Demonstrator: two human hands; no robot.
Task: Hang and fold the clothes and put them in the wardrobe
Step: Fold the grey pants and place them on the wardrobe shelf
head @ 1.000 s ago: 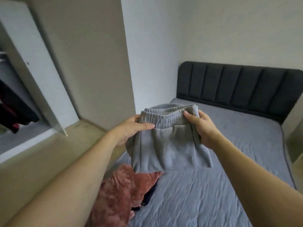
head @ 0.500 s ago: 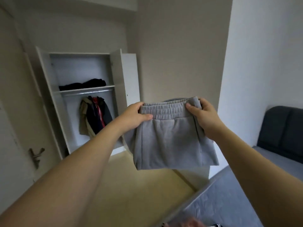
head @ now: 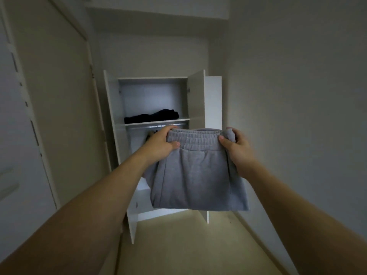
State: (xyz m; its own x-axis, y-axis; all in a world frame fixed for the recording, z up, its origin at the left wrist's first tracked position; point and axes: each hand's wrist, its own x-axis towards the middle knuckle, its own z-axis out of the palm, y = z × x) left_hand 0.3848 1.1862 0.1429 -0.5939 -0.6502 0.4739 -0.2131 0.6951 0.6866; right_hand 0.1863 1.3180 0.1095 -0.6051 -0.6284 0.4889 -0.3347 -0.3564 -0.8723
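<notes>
Head view. Change since half a second ago: the wardrobe [head: 153, 100], then off to the left, now stands straight ahead behind the hands; the bed has left the picture; the hold on the pants is unchanged.

Item: grey pants [head: 196, 175], folded, held up in the air at the waistband, folded edge hanging below. Long axis of the waistband runs left to right, level, square to the wardrobe front.

Left hand [head: 160, 144]: grips the left end of the waistband, thumb in front, fingers curled behind.

Right hand [head: 236, 145]: grips the right end likewise. Both hands sit at about the same reach; neither is plainly nearer the wardrobe.

Wardrobe: both doors open. Shelf [head: 156, 122] carries dark clothes [head: 152, 116]; it lies just above and beyond the hands. Rail below it is partly hidden by the pants.

Judgement: the pants likely go up and forward onto the shelf, beside or upon the dark clothes.
</notes>
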